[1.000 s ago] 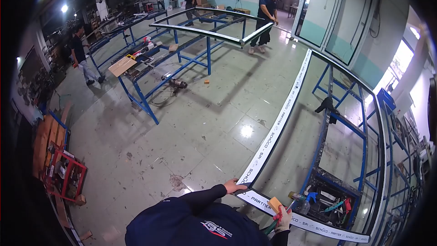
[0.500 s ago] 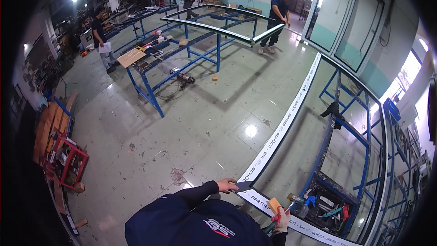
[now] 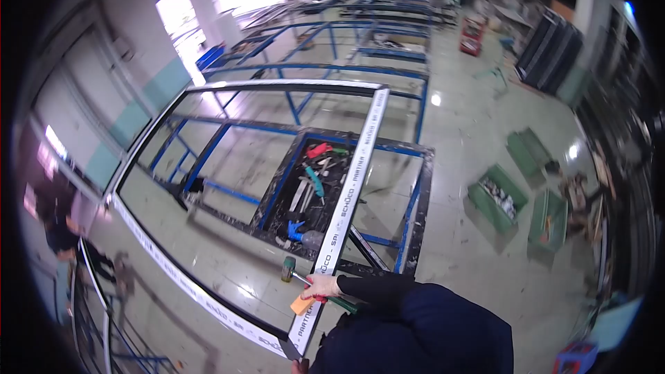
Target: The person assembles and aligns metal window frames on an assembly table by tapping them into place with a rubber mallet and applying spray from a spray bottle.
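A large rectangular window frame (image 3: 350, 190), wrapped in white printed film, lies across blue trestles. Close to its near corner, my right hand (image 3: 322, 286), in a light glove with red on it, is closed around a mallet (image 3: 287, 270) and an orange-tan block (image 3: 300, 305). The mallet's head points left, and its green handle passes under my wrist. The block rests on or just above the film. At the bottom edge, my left hand (image 3: 299, 367) is mostly cut off; its fingers are at a dark flat piece (image 3: 293, 350) at the frame corner.
Inside the frame outline, a black tool tray (image 3: 280, 201) holds a blue-topped spray bottle (image 3: 298, 230) and several hand tools. Green bins (image 3: 497, 197) stand on the floor at right. More blue trestles (image 3: 332, 69) extend behind. Another person (image 3: 66, 235) is at far left.
My view has swung right, bringing the green bins into sight. My right hand still holds the mallet and block over the frame. My left hand stays at the corner, now mostly out of view.
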`<state>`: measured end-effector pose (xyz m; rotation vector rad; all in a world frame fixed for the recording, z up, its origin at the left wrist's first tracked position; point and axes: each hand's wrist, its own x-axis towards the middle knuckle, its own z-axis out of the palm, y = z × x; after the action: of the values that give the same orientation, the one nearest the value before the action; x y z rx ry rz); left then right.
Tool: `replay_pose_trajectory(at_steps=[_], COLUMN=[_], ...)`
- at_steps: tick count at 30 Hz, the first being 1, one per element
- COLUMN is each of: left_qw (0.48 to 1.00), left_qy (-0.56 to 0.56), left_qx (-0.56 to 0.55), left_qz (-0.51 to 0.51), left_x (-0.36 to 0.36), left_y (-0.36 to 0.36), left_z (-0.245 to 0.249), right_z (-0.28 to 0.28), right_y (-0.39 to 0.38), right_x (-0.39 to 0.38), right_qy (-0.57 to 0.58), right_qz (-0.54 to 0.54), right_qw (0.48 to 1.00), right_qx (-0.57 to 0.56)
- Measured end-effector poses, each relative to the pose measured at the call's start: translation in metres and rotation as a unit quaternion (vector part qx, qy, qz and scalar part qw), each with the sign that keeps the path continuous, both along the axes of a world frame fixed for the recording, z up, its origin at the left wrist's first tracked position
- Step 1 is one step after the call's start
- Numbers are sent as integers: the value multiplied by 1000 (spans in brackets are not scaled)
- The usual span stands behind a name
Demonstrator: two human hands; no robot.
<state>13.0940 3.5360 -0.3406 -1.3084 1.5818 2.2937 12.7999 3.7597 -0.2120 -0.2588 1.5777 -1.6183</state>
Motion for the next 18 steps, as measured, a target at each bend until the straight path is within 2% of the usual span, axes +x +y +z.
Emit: replay_pose_trajectory(at_steps=[4,10,13,14,16,17,18], left_qw=[997,991,993,995,997,997,998], left_qy=[-35,-64,-64,-61,-44,-25,-5], left_qx=[12,16,23,34,58,65,51], left_qz=[-72,-113,-94,-70,-36,-31,-20], left_x=[-54,-68,-49,-31,14,33,36], left_y=[1,-15,-35,-40,-44,-42,-33], left_z=[17,29,33,32,28,21,8], right_z=[7,3,5,-5,-23,4,-12], right_y=[2,0,3,2,5,14,11], right_x=[5,14,11,11,11,3,1], right_qy=[22,37,110,80,152,65,62], right_qz=[-29,-50,-31,-32,-40,76,50], right_qw=[999,998,992,995,987,994,996], right_qx=[19,24,53,42,40,42,40])
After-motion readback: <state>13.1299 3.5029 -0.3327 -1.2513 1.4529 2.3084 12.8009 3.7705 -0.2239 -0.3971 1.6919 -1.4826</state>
